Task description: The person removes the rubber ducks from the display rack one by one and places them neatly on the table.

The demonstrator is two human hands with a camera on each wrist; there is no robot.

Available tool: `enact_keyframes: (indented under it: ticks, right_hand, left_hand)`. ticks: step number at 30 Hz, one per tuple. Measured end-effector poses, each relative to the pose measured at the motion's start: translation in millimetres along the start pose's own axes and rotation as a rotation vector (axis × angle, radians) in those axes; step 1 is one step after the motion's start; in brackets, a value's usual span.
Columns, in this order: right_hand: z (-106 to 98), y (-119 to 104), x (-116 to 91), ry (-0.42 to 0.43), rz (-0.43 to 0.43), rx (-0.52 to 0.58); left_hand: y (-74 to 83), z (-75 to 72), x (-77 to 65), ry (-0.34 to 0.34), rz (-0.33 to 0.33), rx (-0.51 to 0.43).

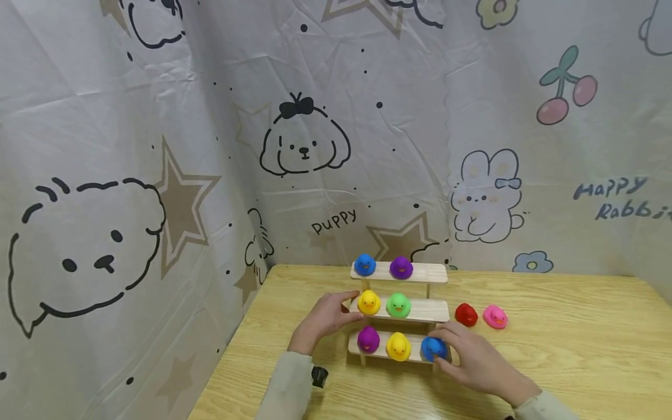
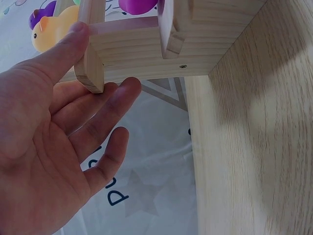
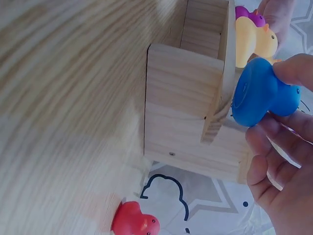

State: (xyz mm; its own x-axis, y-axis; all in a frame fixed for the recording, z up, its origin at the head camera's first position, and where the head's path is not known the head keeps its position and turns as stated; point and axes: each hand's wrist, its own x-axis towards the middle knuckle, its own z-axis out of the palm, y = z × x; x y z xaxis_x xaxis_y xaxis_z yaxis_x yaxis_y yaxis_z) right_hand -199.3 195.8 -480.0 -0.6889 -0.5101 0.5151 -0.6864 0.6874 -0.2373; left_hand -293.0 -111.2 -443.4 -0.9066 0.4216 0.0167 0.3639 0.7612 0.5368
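Observation:
A three-tier wooden shelf [image 1: 436, 310] stands on the table with toy ducks on its boards. My left hand [image 1: 326, 318] holds the left end of the middle board, thumb [image 2: 68, 51] on one edge and fingers at the other, beside a yellow duck [image 1: 369, 303]. At the right end of the bottom board, my right hand [image 1: 475, 357] pinches a blue duck [image 3: 259, 93] between thumb and fingers, its flat base tilted into view in the right wrist view. A purple duck [image 1: 368, 339] and another yellow duck [image 1: 399, 347] sit on that same board.
On the top board are a blue duck [image 1: 364, 265] and a purple duck [image 1: 401, 268]. A green duck [image 1: 399, 305] sits on the middle board. Right of the shelf, a red duck [image 1: 466, 315] and a pink duck [image 1: 496, 317] lie on the table [image 1: 577, 350]. A printed curtain [image 1: 409, 146] hangs behind.

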Motion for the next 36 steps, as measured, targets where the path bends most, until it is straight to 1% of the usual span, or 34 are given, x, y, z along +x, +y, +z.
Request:
enact_keyframes:
  ticks: [11,18,20,28,32,36]
  right_hand:
    - [-12.8,6.3,-10.8,0.048,0.007,-0.020]
    - [-21.9,11.9,-19.4,0.049,0.058,-0.038]
    - [-24.1,14.4,-21.9,0.050,0.062,-0.042]
    - [-33.0,29.7,-28.9,0.116,0.022,-0.067]
    - [-38.3,37.5,-31.2,0.127,0.028,-0.078]
    - [-43.1,44.9,-32.5,0.118,0.065,-0.103]
  left_hand:
    - [-2.8,-0.8,0.5,0.000,-0.009,-0.002]
    - [-3.8,0.9,2.0,-0.004,-0.007,-0.006]
    - [-3.4,0.9,2.2,-0.004,-0.006,-0.007]
    - [-1.1,0.6,0.0,-0.005,0.000,-0.008]
    - [-1.5,0.5,-0.7,-0.002,-0.003,-0.007]
    - [-2.2,-0.2,-0.5,-0.003,-0.006,-0.009]
